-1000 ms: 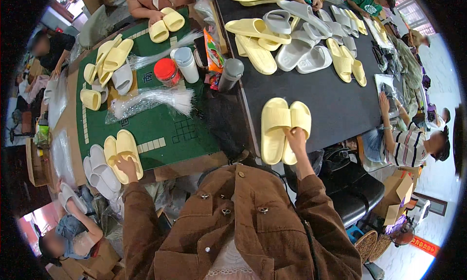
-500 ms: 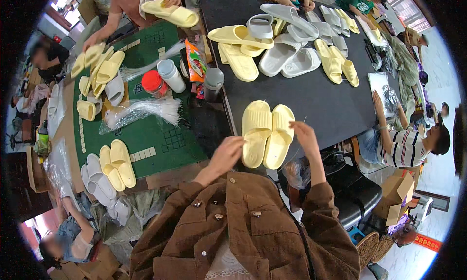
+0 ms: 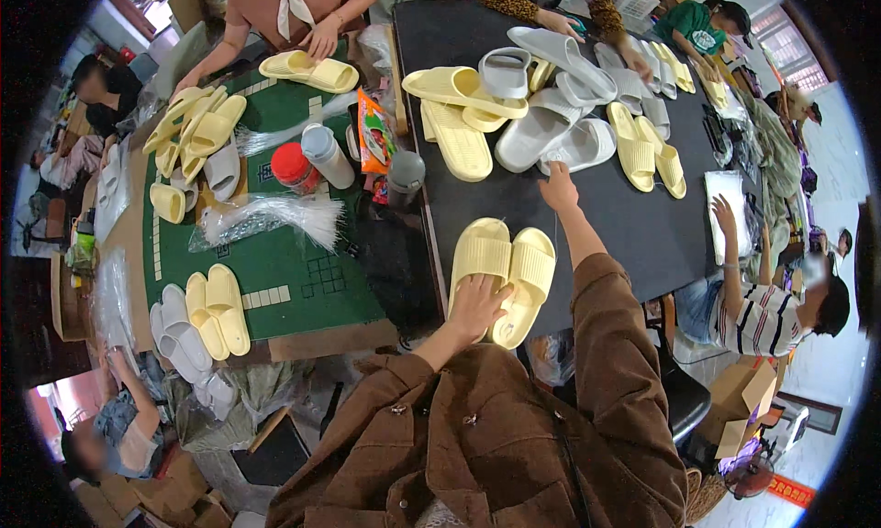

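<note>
A pale yellow slipper pair lies side by side at the near edge of the black table. On the left yellow slipper [image 3: 481,244], my left hand [image 3: 475,308] is closed, its fingertips at the rear edge of the strap. Beside it, the right yellow slipper [image 3: 530,276] is touched by my left thumb side. My right hand [image 3: 558,190] reaches farther out, fingers apart, at the near edge of a grey slipper [image 3: 587,143]. Whether it touches that slipper is unclear. Other grey slippers [image 3: 532,133] and yellow slippers [image 3: 459,147] lie heaped around it.
The green table [image 3: 303,317] at left holds more slippers, a red-lidded jar [image 3: 294,167], a white bottle [image 3: 326,152] and a bundle of clear ties [image 3: 275,218]. A grey cup [image 3: 405,177] stands at the black table's [image 3: 633,253] left edge. Several co-workers sit around.
My right hand has left the yellow pair and reached out to the grey slippers. My left hand has moved onto the left yellow slipper. Across, a co-worker's yellow slipper has come down onto the green table.
</note>
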A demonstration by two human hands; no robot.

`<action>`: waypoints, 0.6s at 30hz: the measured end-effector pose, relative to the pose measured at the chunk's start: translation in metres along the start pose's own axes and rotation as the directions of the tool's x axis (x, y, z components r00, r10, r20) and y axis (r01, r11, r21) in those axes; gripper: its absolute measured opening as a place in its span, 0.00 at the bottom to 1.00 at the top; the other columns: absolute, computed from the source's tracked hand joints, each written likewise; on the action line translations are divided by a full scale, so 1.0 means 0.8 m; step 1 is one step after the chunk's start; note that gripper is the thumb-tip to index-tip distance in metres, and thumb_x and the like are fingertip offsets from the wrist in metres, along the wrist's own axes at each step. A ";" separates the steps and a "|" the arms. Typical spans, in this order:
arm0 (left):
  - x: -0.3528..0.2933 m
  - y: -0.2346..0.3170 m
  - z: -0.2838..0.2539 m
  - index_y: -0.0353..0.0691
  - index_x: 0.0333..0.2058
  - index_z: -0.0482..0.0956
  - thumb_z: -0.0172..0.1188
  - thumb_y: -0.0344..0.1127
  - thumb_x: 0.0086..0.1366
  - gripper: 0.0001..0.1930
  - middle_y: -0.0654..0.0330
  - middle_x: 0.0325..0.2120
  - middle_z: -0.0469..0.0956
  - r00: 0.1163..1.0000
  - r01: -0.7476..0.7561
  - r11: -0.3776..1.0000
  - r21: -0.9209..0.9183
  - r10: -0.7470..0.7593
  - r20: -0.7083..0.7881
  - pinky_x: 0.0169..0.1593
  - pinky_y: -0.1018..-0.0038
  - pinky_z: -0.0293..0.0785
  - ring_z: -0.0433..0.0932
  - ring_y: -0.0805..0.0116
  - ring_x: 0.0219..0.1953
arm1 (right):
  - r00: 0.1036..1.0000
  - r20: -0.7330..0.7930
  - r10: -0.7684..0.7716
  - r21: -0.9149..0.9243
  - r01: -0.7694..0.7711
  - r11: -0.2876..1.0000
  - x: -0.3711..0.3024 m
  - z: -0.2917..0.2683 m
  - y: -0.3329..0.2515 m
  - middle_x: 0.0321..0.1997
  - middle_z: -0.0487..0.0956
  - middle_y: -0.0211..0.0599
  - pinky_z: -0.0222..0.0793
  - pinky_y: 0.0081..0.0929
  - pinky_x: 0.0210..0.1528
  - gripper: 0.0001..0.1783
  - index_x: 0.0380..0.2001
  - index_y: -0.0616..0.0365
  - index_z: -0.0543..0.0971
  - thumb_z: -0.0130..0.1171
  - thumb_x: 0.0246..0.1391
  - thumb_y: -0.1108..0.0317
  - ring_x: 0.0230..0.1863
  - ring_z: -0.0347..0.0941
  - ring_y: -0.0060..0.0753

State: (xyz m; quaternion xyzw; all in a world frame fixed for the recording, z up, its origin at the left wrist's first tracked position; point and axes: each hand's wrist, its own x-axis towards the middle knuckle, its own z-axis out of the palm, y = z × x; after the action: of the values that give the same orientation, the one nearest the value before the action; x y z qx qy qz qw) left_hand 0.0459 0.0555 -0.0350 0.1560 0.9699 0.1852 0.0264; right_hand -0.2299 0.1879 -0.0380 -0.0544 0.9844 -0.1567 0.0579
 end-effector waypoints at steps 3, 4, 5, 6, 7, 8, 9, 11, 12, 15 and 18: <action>-0.003 -0.008 0.001 0.55 0.52 0.71 0.58 0.51 0.56 0.24 0.56 0.44 0.66 0.998 0.005 1.000 -0.021 -0.006 -0.066 0.46 0.62 0.63 0.64 0.59 0.46 | 0.997 0.050 -0.057 -0.094 0.062 0.994 0.002 -0.014 0.005 0.54 0.70 0.39 0.68 0.45 0.50 0.21 0.49 0.47 0.70 0.57 0.50 0.63 0.51 0.71 0.52; -0.004 -0.009 -0.002 0.55 0.52 0.71 0.58 0.50 0.56 0.24 0.56 0.44 0.66 0.998 0.015 1.000 -0.017 -0.016 -0.056 0.46 0.62 0.63 0.64 0.58 0.46 | 0.994 0.078 -0.074 -0.122 0.083 0.989 0.000 -0.021 0.010 0.53 0.71 0.39 0.68 0.45 0.49 0.20 0.48 0.47 0.71 0.57 0.50 0.63 0.50 0.71 0.51; -0.005 -0.008 -0.012 0.53 0.50 0.73 0.59 0.49 0.56 0.22 0.55 0.41 0.67 0.996 0.004 0.997 -0.071 -0.010 -0.087 0.47 0.61 0.63 0.66 0.58 0.46 | 0.986 0.022 -0.165 -0.109 0.166 0.980 -0.008 -0.021 0.027 0.49 0.73 0.37 0.69 0.46 0.47 0.17 0.45 0.47 0.72 0.56 0.49 0.64 0.47 0.73 0.51; -0.007 -0.010 -0.021 0.53 0.50 0.73 0.59 0.48 0.56 0.22 0.55 0.40 0.68 0.998 0.035 0.996 -0.088 -0.040 -0.054 0.47 0.61 0.63 0.66 0.57 0.45 | 0.983 0.041 -0.178 -0.122 0.182 0.976 -0.021 -0.023 0.030 0.49 0.73 0.37 0.69 0.46 0.46 0.16 0.44 0.47 0.72 0.56 0.48 0.64 0.46 0.73 0.51; -0.010 -0.012 -0.029 0.53 0.49 0.74 0.59 0.47 0.56 0.21 0.55 0.39 0.68 0.998 0.065 0.993 -0.103 -0.067 -0.019 0.48 0.60 0.63 0.66 0.57 0.45 | 0.980 0.059 -0.189 -0.135 0.196 0.971 -0.037 -0.026 0.036 0.48 0.74 0.37 0.69 0.46 0.45 0.16 0.43 0.47 0.73 0.56 0.48 0.64 0.45 0.74 0.51; -0.012 -0.014 -0.035 0.52 0.49 0.74 0.59 0.47 0.56 0.21 0.54 0.38 0.69 0.996 0.093 0.989 -0.117 -0.092 0.011 0.48 0.59 0.63 0.66 0.56 0.45 | 0.977 0.074 -0.202 -0.150 0.211 0.966 -0.053 -0.033 0.039 0.47 0.74 0.36 0.70 0.46 0.44 0.15 0.42 0.47 0.73 0.56 0.48 0.64 0.44 0.74 0.51; -0.014 -0.020 -0.033 0.52 0.48 0.74 0.59 0.46 0.57 0.20 0.54 0.36 0.69 0.996 0.086 0.995 -0.056 -0.088 -0.030 0.49 0.58 0.63 0.67 0.56 0.44 | 0.973 0.075 -0.218 -0.144 0.227 0.963 -0.071 -0.036 0.047 0.45 0.75 0.35 0.70 0.45 0.43 0.14 0.40 0.48 0.74 0.56 0.47 0.64 0.41 0.75 0.51; -0.025 -0.030 -0.031 0.52 0.48 0.74 0.58 0.46 0.57 0.19 0.55 0.36 0.69 0.993 0.105 0.994 -0.036 -0.107 -0.053 0.49 0.58 0.63 0.67 0.56 0.44 | 0.969 0.098 -0.229 -0.079 0.237 0.968 -0.116 -0.047 0.055 0.43 0.75 0.37 0.71 0.45 0.42 0.12 0.38 0.49 0.74 0.57 0.46 0.65 0.41 0.75 0.50; -0.032 -0.033 -0.029 0.52 0.48 0.74 0.58 0.46 0.58 0.19 0.55 0.37 0.69 0.991 0.116 0.993 -0.031 -0.117 -0.061 0.49 0.58 0.63 0.67 0.56 0.44 | 0.966 0.114 -0.232 -0.048 0.239 0.970 -0.141 -0.053 0.060 0.42 0.75 0.38 0.71 0.46 0.41 0.11 0.36 0.50 0.75 0.58 0.46 0.65 0.41 0.75 0.50; -0.043 -0.044 -0.029 0.52 0.49 0.73 0.59 0.46 0.58 0.20 0.55 0.37 0.70 0.988 0.144 0.988 -0.050 -0.146 -0.055 0.48 0.58 0.63 0.67 0.54 0.45 | 0.963 0.186 -0.193 -0.080 0.210 0.974 -0.188 -0.062 0.079 0.43 0.76 0.37 0.71 0.45 0.42 0.12 0.38 0.50 0.76 0.57 0.48 0.63 0.41 0.75 0.50; -0.048 -0.045 -0.028 0.52 0.49 0.73 0.60 0.45 0.56 0.21 0.54 0.37 0.70 0.988 0.137 0.989 -0.051 -0.140 -0.060 0.48 0.59 0.63 0.67 0.54 0.45 | 0.944 0.314 -0.106 0.005 0.110 0.994 -0.187 -0.066 0.091 0.45 0.76 0.40 0.70 0.42 0.47 0.19 0.44 0.52 0.77 0.58 0.50 0.56 0.45 0.74 0.50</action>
State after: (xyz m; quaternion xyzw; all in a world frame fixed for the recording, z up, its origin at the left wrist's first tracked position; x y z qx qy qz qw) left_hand 0.0691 0.0040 -0.0273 0.0816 0.9741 0.2105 0.0121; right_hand -0.0953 0.2918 0.0037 -0.1326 0.9593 -0.1427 0.2046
